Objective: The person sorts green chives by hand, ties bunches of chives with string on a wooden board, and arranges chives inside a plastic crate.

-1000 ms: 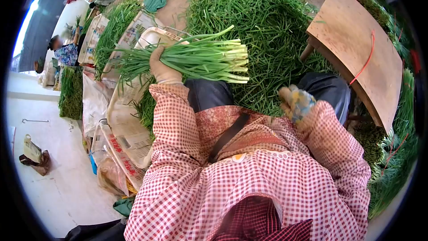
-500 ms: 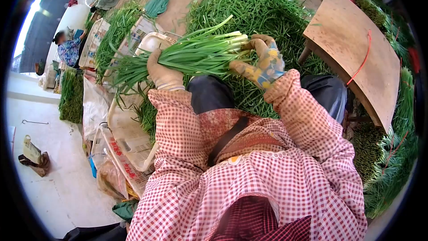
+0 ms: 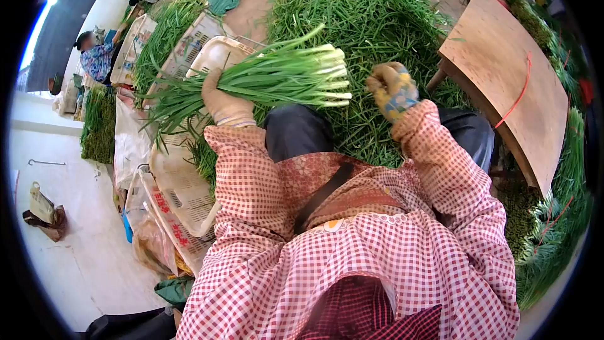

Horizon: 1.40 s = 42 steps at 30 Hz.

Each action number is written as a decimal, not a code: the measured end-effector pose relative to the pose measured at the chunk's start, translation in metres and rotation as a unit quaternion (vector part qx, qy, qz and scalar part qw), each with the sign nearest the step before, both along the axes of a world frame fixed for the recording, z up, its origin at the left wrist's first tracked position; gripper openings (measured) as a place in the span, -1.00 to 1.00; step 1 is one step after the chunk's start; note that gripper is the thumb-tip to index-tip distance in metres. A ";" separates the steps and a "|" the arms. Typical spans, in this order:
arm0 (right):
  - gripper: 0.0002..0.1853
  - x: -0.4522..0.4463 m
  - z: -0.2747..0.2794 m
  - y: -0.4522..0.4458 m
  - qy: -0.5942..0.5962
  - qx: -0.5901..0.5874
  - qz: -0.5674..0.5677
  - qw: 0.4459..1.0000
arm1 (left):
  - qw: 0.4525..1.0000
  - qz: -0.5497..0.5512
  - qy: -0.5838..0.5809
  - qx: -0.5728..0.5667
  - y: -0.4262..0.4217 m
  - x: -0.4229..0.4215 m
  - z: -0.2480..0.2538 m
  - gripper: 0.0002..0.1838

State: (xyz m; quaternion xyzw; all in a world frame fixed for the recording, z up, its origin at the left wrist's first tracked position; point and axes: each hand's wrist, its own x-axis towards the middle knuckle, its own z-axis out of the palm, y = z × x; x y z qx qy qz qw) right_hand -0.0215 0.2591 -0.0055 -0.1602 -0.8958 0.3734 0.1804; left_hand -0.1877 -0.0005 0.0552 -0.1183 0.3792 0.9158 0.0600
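Observation:
My left hand [image 3: 228, 102], in a pale glove, is wrapped round a bunch of long green leafy stalks [image 3: 277, 79]. Their white ends point right and the loose leaf tips hang left over the crates. My right hand [image 3: 391, 90], in a patterned blue and yellow glove, is held right of the white ends, apart from them, with its fingers curled; what is between them, if anything, cannot be made out. Beneath and beyond it lies a large heap of loose green leaves [image 3: 352, 19].
White plastic crates [image 3: 182, 195] stand at the left, one with greens. A curved wooden board [image 3: 503, 69] with a red tie [image 3: 522, 91] is at the right, with bundled greens [image 3: 560, 214] beyond. A person [image 3: 95, 60] works at the far left.
My right hand rose to the white ends of the stalks, then drew back to the right with its fingers curling. My left hand kept hold of the bunch throughout.

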 end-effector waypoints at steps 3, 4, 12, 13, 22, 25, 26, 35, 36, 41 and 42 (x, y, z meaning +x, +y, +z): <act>-0.69 0.023 -0.038 0.036 -0.113 0.128 0.093 0.981 | 0.999 0.039 -0.020 -0.025 -0.003 0.000 0.019 -0.69; -0.68 0.026 -0.028 0.040 -0.303 0.116 0.138 0.936 | 0.999 0.039 -0.025 -0.018 -0.001 0.003 0.025 -0.69; -0.45 0.010 0.011 0.057 -0.034 0.250 0.062 0.966 | 0.999 0.020 -0.001 -0.025 -0.005 -0.003 0.007 -0.69; -0.37 0.000 0.029 0.054 -0.010 0.180 0.082 0.980 | 0.999 0.021 0.003 -0.034 -0.002 0.003 0.011 -0.71; -0.18 -0.034 0.056 -0.021 -0.011 -0.217 0.357 0.908 | 0.997 0.010 0.050 -0.059 -0.011 0.020 0.021 -0.83; -0.34 -0.028 0.045 -0.040 0.013 -0.132 0.364 0.922 | 0.995 0.010 0.069 -0.077 -0.019 0.020 0.016 -0.85; -0.33 -0.029 0.038 -0.043 -0.015 -0.092 0.356 0.930 | 0.994 -0.001 0.075 -0.080 -0.023 0.020 0.013 -0.86; -0.37 0.002 0.034 0.039 -0.515 0.104 0.158 0.836 | 0.978 0.043 0.131 -0.159 -0.033 0.019 0.026 -0.83; -0.20 0.006 -0.005 0.066 -0.312 0.191 0.187 0.912 | 0.985 0.028 0.117 -0.120 -0.030 0.019 0.027 -0.83; 0.43 -0.038 0.078 0.005 -0.002 0.143 0.306 0.941 | 0.994 -0.019 0.057 -0.090 -0.013 0.010 0.021 -0.84; 0.46 -0.040 0.082 -0.014 -0.010 0.164 0.325 0.931 | 0.993 -0.018 0.059 -0.104 -0.010 0.011 0.021 -0.83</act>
